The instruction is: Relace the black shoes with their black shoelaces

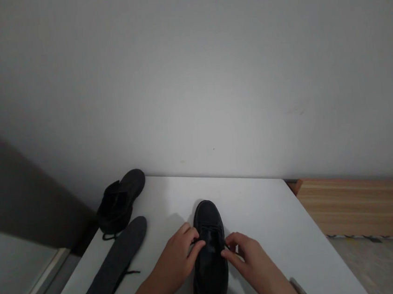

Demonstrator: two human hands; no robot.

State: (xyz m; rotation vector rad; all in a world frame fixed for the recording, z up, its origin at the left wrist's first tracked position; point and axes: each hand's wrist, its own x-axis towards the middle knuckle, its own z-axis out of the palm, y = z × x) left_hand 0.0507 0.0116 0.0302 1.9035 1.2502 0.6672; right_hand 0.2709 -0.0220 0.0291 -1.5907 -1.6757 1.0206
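Note:
A black shoe (210,258) stands on the white table (267,214), toe pointing away from me. My left hand (178,259) pinches a black lace at the shoe's left side near the tongue. My right hand (252,262) pinches the lace on the right side of the same shoe. Both hands rest against the shoe's upper.
A second black shoe (120,202) lies at the table's far left corner, opening towards me. A dark grey insole (114,268) lies beside it with a loose lace (125,275) over its edge. A wooden surface (360,204) sits to the right, a white wall behind.

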